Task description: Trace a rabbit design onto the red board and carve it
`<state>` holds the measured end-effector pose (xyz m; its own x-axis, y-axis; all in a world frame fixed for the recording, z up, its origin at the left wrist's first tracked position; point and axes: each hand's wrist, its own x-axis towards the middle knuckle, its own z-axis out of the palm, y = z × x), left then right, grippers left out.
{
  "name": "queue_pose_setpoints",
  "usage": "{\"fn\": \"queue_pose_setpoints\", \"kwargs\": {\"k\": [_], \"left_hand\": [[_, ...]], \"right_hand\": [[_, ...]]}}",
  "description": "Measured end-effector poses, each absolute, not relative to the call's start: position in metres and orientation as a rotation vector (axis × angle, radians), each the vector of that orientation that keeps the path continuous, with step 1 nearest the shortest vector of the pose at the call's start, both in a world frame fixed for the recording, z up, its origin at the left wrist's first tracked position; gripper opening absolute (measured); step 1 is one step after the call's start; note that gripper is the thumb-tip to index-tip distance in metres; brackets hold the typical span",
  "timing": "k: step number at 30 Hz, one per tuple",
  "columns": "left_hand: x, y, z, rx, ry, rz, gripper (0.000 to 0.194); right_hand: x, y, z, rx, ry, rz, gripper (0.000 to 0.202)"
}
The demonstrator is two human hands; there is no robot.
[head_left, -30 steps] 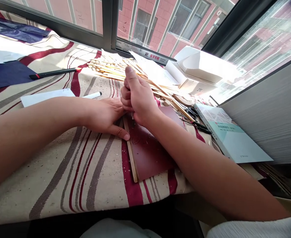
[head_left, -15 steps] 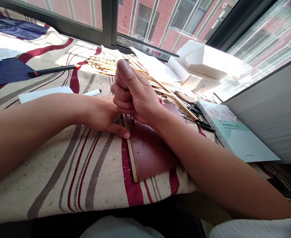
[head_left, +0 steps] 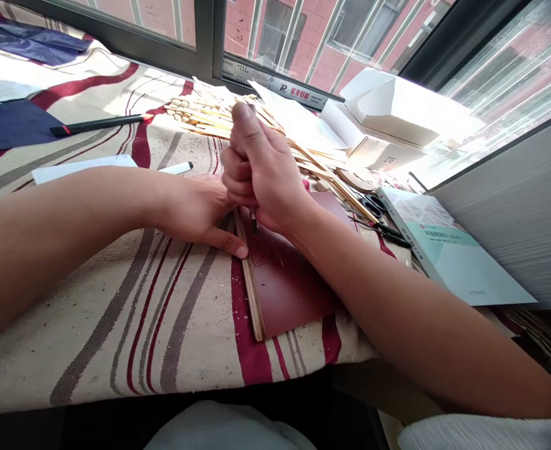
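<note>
A flat reddish-brown board [head_left: 298,294] with a pale layered edge lies on the striped cloth before me. My left hand [head_left: 204,209] holds it at its left side, the thumb pressed along that edge; its other fingers are mostly hidden behind my right hand. Above the board's far part, my right hand [head_left: 263,165] is closed in an upright fist, thumb on top, around a hand tool. Only the tool's narrow dark metal shaft [head_left: 253,222] shows below the fist, pointing down at the board. Its handle and exact kind are hidden. Small shavings lie near the shaft.
Thin wooden sticks [head_left: 200,119] are heaped by the window. Right of the board lie black scissors [head_left: 373,203], dark-handled pliers [head_left: 392,234] and a book [head_left: 463,250]. A white box [head_left: 388,112] stands behind. A capped marker [head_left: 177,168] and a dark pen-like tool [head_left: 97,125] lie left.
My right fist has moved slightly to the right and up with the tool in it. My left hand stays on the board's edge. The camera view has shifted a little.
</note>
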<state>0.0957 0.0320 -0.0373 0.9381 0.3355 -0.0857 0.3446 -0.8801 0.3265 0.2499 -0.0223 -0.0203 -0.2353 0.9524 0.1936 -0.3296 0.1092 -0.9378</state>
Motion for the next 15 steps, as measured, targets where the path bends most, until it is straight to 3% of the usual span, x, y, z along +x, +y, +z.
{"fn": "queue_pose_setpoints", "kwargs": {"k": [4, 15], "left_hand": [[0.096, 0.032, -0.036, 2.787, 0.477, -0.043, 0.093], [0.093, 0.030, -0.034, 2.800, 0.459, -0.002, 0.093]], "right_hand": [[0.254, -0.022, -0.015, -0.561, -1.373, 1.690, 0.066], [0.261, -0.022, -0.010, -0.526, -1.294, 1.774, 0.070]]}}
